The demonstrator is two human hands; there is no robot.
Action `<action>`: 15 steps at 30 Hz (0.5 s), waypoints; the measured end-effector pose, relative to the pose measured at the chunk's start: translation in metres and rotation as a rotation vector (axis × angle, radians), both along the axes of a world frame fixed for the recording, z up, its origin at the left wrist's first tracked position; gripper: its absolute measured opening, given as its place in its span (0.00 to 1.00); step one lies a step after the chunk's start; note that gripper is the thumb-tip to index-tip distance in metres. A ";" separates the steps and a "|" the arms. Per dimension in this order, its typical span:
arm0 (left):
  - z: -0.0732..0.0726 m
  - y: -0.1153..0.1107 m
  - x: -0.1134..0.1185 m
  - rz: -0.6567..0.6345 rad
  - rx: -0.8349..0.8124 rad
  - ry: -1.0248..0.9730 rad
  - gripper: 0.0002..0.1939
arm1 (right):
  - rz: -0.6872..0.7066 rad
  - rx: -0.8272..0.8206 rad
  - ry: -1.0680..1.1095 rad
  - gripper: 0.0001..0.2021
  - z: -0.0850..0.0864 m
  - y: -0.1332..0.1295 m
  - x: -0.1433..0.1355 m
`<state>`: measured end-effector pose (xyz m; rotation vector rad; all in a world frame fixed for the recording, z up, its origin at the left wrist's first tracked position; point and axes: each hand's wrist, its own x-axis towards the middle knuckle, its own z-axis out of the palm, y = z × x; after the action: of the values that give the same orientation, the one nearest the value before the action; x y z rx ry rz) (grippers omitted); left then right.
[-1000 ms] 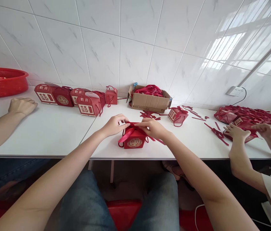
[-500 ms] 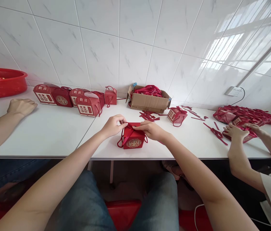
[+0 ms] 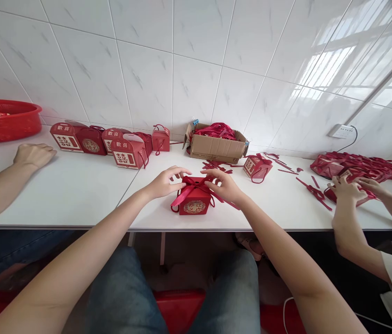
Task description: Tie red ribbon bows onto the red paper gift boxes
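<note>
A small red box (image 3: 194, 207) with gold lettering and rope handles stands upright near the table's front edge. A red ribbon (image 3: 189, 189) is looped in a bow on its top, with loose tails to both sides. At the box's upper left is my left hand (image 3: 168, 181), its fingers apart and its thumb tip at the ribbon's left side. My right hand (image 3: 224, 185) is at the upper right, fingers spread and curved, its thumb close by the ribbon's right loop. Whether the fingertips touch the ribbon is hard to tell.
Behind stands a cardboard box (image 3: 218, 147) of ribbons, with a small box (image 3: 257, 168) to its right. Several boxes (image 3: 128, 151) and a red basket (image 3: 6, 125) are at left. Another person's hand (image 3: 34, 155) rests at left; a person's hands (image 3: 347, 190) work at right by a pile (image 3: 363, 165).
My fingers have opened from their pinch on the ribbon and spread apart. The bow loops now show wider, and a ribbon tail lies out to the right. The person's hands at right shifted slightly.
</note>
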<state>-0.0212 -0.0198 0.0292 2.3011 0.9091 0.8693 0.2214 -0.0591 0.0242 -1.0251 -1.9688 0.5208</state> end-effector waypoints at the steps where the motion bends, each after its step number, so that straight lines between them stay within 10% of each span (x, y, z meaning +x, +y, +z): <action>1: 0.001 0.001 0.000 -0.014 0.010 0.015 0.14 | 0.007 -0.020 0.005 0.17 0.000 0.001 0.001; 15: 0.015 0.010 0.003 -0.086 0.184 0.187 0.08 | 0.109 -0.469 0.198 0.21 0.009 0.000 0.007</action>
<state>-0.0184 -0.0100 0.0437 2.5953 0.8291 0.7378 0.2282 -0.0589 0.0331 -1.0981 -1.7692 1.1395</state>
